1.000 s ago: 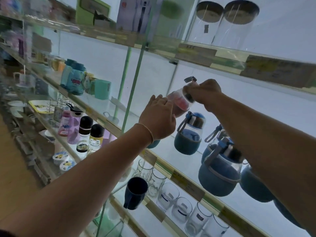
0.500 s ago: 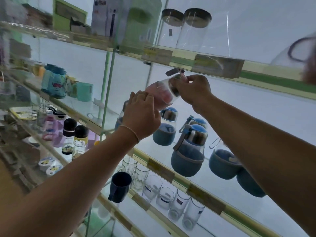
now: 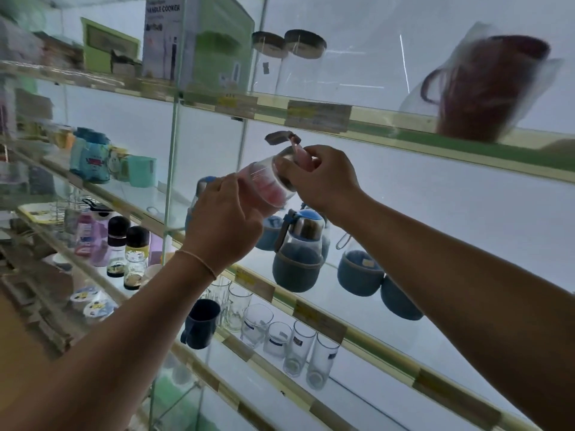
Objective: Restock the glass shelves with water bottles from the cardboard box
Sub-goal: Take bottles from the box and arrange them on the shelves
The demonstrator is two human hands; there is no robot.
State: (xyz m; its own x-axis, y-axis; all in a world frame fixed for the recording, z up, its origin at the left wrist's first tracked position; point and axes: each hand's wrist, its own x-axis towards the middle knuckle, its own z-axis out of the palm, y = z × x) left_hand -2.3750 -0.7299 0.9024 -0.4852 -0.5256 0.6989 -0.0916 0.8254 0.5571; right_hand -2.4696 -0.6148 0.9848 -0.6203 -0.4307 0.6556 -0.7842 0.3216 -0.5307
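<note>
Head view, the only one supplied: both arms are reaching up toward the glass shelves, and a clear water bottle with a pink lower part is being held tilted in the air between the upper and middle shelf levels, its cap end pointing up and to the right. The left hand is curling round the bottle's base end, thumb and fingers wrapping the glass from below; a thin band is sitting on that wrist. The right hand is gripping the bottle at the neck, its fingers bent and pinching round the cap area, where a pink strap and a dark flip tab are sticking out above the knuckles. Below and just right of the held bottle, on the middle shelf, blue-sleeved bottles are standing in a row running toward the far right — one with a steel collar and blue lid is nearest the hands. On the lower shelf, clear drinking glasses are standing beside a dark blue mug. On the top shelf a green-and-white carton and two lidded glass jars are standing, and at the far right a dark red pitcher in clear wrapping is showing, blurred. Small black-capped bottles are standing at the left.
</note>
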